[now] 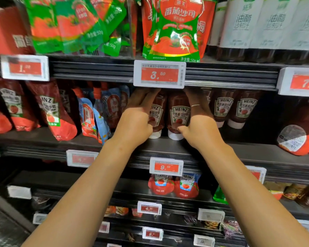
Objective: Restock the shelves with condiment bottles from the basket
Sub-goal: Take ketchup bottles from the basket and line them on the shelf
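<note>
Two upside-down Heinz ketchup bottles with white caps stand side by side on the middle shelf (168, 145). My left hand (134, 125) is wrapped around the left ketchup bottle (156, 114). My right hand (201, 129) grips the right ketchup bottle (178, 114), a thin ring on one finger. Both caps rest on or just above the shelf board. The basket is out of view.
More Heinz bottles (223, 107) stand to the right, and ketchup pouches (52, 111) lean to the left. A price tag reading 3.50 (160, 74) hangs just above my hands. Green and red sachets fill the upper shelf; pouches (173, 186) sit on the shelf below.
</note>
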A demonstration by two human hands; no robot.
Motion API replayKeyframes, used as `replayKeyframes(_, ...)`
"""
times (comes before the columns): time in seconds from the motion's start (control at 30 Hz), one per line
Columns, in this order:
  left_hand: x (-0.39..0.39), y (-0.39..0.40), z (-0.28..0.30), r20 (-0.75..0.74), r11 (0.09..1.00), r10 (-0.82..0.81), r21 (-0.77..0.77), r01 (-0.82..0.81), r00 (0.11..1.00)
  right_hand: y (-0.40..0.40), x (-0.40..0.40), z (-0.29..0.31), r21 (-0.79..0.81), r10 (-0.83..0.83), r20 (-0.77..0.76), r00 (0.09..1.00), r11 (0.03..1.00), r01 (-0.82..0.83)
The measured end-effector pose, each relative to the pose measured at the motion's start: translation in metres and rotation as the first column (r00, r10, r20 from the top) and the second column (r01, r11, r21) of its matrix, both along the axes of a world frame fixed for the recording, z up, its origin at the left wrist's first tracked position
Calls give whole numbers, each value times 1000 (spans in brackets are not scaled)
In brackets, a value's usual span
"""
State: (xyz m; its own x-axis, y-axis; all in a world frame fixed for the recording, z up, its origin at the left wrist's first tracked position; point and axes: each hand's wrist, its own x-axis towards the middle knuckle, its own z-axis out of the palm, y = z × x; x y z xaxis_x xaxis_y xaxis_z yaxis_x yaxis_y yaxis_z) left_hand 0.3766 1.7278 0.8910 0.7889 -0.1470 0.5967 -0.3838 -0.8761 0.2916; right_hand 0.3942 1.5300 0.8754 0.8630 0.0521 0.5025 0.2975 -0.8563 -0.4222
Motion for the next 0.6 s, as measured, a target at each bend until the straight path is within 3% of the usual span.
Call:
replayKeyframes(0.07,7,2,-2,52,997,-49,-52,52,997,7,3,3,53,39,66,997,998,-42)
replayKeyframes(0.17,19,2,-3,139,992,-90,-78,101,986,13,15,8,87,42,34,999,995,-45)
replayKeyframes(0.33,43,4,-5,117,995,-72,-67,80,991,19,26,8,50,20,51,998,999,-22)
replayKeyframes(0.43,48,7,-13,149,987,-113,-99,129,982,17,30,-4,125,43,110,993,991,-57)
replayKeyframes(0.6,45,3,-39,66,905,-34,-422,59,997,10,29,-21,353,19,126,992,934,-63)
